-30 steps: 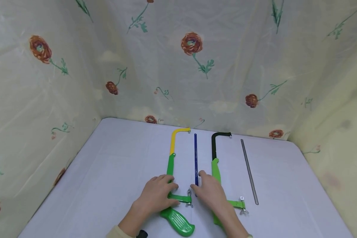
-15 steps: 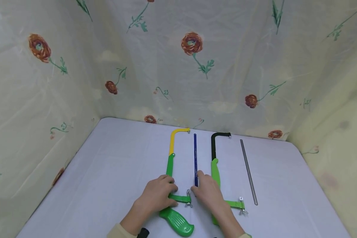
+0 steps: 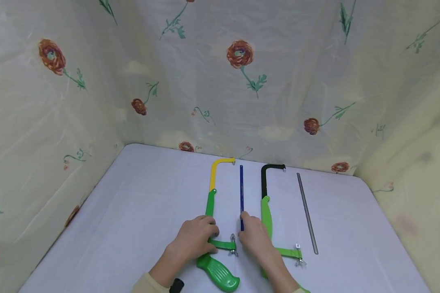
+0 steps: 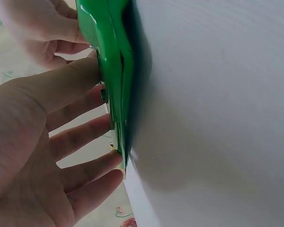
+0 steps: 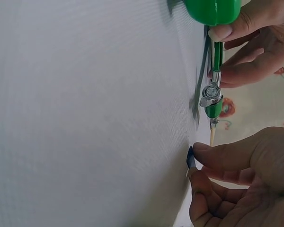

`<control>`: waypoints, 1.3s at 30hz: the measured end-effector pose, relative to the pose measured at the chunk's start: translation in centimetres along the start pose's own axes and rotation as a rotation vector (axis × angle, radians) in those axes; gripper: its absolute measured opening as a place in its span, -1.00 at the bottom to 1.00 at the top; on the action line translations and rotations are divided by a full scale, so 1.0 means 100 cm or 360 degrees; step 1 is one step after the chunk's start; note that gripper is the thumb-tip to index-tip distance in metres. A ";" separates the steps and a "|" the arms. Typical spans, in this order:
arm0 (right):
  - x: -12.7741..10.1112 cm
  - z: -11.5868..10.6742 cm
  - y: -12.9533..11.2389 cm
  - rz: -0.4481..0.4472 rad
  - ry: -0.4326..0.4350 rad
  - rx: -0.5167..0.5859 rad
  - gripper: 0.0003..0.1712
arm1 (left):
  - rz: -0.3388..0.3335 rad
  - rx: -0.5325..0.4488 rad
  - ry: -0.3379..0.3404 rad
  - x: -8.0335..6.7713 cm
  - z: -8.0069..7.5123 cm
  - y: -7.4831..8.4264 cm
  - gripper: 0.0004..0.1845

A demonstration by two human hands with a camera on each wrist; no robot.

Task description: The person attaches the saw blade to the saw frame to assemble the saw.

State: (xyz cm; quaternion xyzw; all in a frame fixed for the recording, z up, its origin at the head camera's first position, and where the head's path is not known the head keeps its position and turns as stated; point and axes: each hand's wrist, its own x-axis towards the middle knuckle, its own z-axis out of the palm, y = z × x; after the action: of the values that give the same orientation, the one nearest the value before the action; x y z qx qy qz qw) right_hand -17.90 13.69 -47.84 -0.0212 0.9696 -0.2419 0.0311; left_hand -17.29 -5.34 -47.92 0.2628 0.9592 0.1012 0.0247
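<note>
My left hand [image 3: 194, 240] rests on a hacksaw frame [image 3: 210, 203], yellow at the far end and green towards the handle. In the left wrist view, its fingertips [image 4: 114, 158] touch the side of the green frame [image 4: 114, 61] with the fingers mostly straight. My right hand [image 3: 256, 237] pinches the near end of a blue hacksaw blade [image 3: 241, 187], which lies lengthwise beside that frame. The right wrist view shows the blue blade [image 5: 190, 158] end-on between thumb and index finger, close over the tabletop. A wing nut [image 5: 211, 92] sits on the frame's cross arm.
Right of the blue blade lies a second hacksaw frame [image 3: 265, 215], black and lime green, partly under my right forearm. Farther right is a grey blade [image 3: 308, 213]. A white tabletop [image 3: 143, 183] carries everything, and flower-patterned sheeting [image 3: 176, 81] rises behind and at both sides.
My right thumb and fingertips have closed in on the blue blade's near end and now pinch it. The left hand and both frames stay where they were.
</note>
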 end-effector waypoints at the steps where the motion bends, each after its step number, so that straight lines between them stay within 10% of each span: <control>1: 0.000 0.000 0.000 0.0003 0.0000 0.0005 -0.54 | 0.0002 0.0007 0.0004 0.000 0.000 0.000 -0.58; 39: -0.003 -0.002 0.007 0.0139 0.0101 -0.0065 -0.51 | 0.0029 0.0042 0.0052 0.004 0.000 0.002 -0.66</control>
State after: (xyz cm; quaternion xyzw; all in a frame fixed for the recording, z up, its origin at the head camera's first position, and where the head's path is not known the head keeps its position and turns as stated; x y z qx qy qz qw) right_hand -17.63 14.41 -47.99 0.0283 0.9748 -0.2211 0.0104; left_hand -17.51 -4.93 -47.89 0.2702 0.9583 0.0928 0.0047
